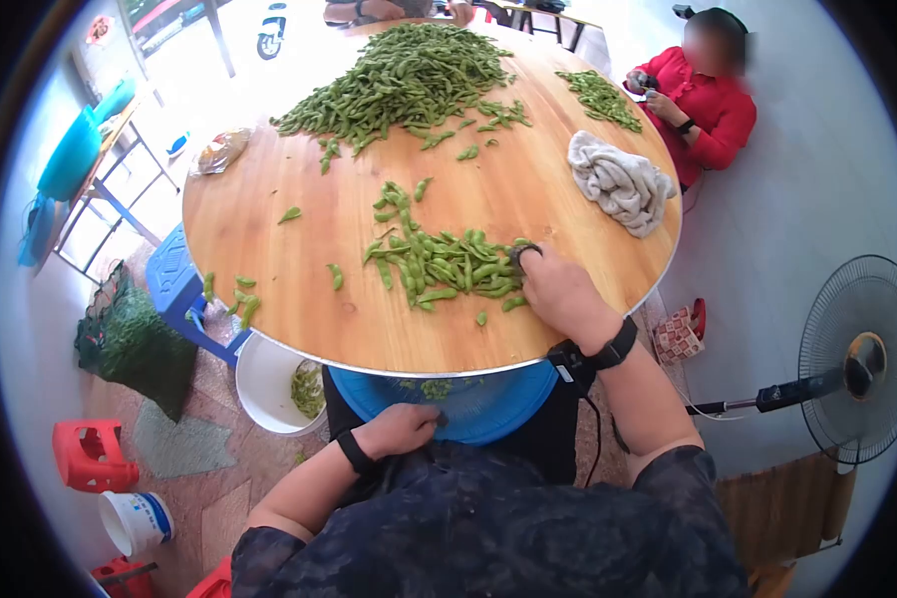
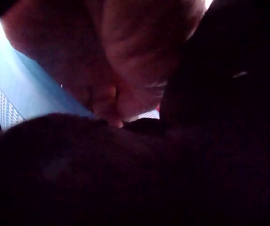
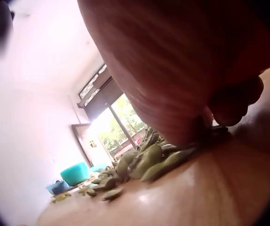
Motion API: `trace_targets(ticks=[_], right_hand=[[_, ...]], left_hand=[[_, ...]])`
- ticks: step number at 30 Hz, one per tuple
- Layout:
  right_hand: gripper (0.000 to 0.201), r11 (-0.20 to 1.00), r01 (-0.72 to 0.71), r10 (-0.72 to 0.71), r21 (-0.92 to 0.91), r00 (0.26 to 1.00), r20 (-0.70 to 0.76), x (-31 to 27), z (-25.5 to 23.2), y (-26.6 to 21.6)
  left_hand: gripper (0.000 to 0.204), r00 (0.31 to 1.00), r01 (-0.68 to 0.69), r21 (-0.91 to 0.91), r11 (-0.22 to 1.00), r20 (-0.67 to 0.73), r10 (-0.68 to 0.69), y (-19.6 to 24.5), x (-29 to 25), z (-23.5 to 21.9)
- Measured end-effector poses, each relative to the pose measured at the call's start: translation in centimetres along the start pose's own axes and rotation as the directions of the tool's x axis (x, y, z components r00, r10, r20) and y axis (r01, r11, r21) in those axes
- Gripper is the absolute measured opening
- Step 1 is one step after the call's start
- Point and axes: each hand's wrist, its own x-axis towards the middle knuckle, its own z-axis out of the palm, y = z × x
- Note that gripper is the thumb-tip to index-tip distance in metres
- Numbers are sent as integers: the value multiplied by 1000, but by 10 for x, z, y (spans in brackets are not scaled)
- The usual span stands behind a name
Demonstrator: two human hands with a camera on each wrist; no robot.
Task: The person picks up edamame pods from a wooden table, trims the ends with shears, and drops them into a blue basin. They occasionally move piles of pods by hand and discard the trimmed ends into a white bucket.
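Observation:
Green edamame pods (image 1: 468, 264) lie in a loose pile near the front of the round wooden table. My right hand (image 1: 560, 292) reaches in from the right with curled fingers, its fingertips right at the pile's edge. A small dark cover or ring (image 1: 521, 257) shows at those fingertips. Up close in the right wrist view, pods (image 3: 149, 162) lie beside the thumb. Below the table edge, my left hand (image 1: 401, 429) hangs over the near rim of a blue basin (image 1: 498, 414), fingers bent inward. What lies between those fingers is hidden; the left wrist view is very dark.
A large edamame heap (image 1: 409, 80) covers the table's far side. A crumpled towel (image 1: 620, 184) lies at right, a plastic bag (image 1: 219, 151) at left. A white bucket (image 1: 269, 384) stands below left, a fan (image 1: 857, 364) at right. A person in red (image 1: 723, 125) sits far right.

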Motion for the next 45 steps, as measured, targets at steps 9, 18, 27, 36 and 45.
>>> trace_targets(ticks=[9,18,27,36,45], right_hand=[[16,861,-68,115,504,991,-64,-5,-15,-5],[27,839,161,-113,520,986,-122,-45,-16,-88],[23,795,223,-224,565,972,-69,-57,2,-72],[13,441,-360,51,822,924,378,-56,-20,-72],[8,447,-422,-74,789,861,502,-61,-14,-74]], left_hand=[[27,998,-42,-236,971,26,50,68,-9,-39],[48,994,70,-949,307,40,-102,104,15,-60],[24,981,49,-971,235,2,-196,93,20,-43],[17,953,-69,-707,704,-254,-162,100,17,-37],[12,924,-87,-300,950,-381,-35,104,16,-36]])
